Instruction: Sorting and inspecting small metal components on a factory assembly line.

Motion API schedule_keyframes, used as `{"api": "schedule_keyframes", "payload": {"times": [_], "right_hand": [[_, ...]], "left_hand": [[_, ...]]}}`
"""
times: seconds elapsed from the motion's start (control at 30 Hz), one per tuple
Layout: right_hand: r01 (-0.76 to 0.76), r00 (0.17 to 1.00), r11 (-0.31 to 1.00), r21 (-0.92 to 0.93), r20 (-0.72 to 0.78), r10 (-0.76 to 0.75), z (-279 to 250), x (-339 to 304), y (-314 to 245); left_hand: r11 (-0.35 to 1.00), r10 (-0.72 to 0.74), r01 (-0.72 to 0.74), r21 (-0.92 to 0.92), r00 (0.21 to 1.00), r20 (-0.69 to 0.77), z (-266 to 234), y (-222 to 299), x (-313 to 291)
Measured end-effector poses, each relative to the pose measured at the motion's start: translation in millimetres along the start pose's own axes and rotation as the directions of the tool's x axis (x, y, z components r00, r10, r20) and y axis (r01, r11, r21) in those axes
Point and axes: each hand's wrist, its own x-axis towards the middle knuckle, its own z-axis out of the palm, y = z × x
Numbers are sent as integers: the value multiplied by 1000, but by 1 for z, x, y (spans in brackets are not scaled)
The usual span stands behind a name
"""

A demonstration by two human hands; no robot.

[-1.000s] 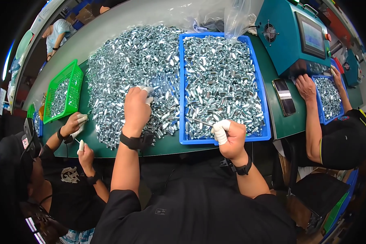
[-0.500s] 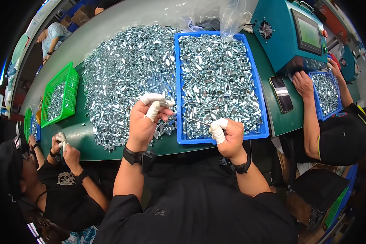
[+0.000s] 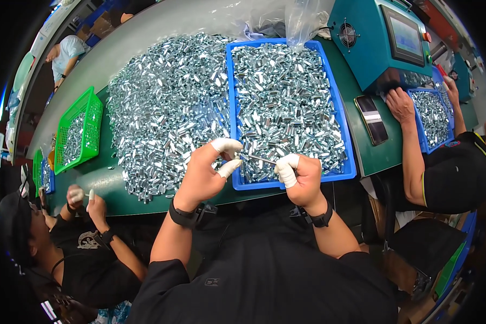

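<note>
My right hand (image 3: 301,177), with white covers on thumb and forefinger, is closed round a thin metal rod (image 3: 263,160) pointing left. The thumb and forefinger of my left hand (image 3: 208,170), also covered in white, pinch a small shiny metal piece (image 3: 240,155) at the rod's tip. Whether the rod enters the piece is too small to tell. Both hands are over the near left part of a blue tray (image 3: 353,162) full of similar pieces. Left of the tray, a large heap of these pieces (image 3: 167,102) lies on the green table (image 3: 110,186).
A green basket (image 3: 94,127) with metal pieces stands at the left. A phone (image 3: 371,120) lies right of the tray, below a teal machine (image 3: 362,48) with a screen. Co-workers sit on both sides; the right one's hand (image 3: 400,105) is by a small blue tray (image 3: 425,147).
My left hand has come down and right to the rod's tip, its thumb and forefinger now pinching a piece there. My right hand stays nearly in place, holding the rod.
</note>
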Motion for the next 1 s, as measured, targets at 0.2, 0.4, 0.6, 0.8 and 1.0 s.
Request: {"api": "schedule_keyframes", "payload": {"times": [0.2,0.4,0.6,0.8,1.0], "right_hand": [[-20,999,999,-38,31,22,-1,0,1],[65,994,994,-85,98,-56,0,7,-4],[85,991,995,-60,105,-79,2,7,-3],[155,980,980,-127,146,-137,0,8,-2],[124,980,985,-116,167,-104,-2,7,-2]], "left_hand": [[981,142,-154,120,985,100,1,9,4],[980,188,-194,48,977,97,-1,8,6],[998,19,-11,-67,993,121,7,11,3],[788,-310,310,-531,946,93,27,8,-2],[748,-257,298,-594,954,156,47,6,-9]]}}
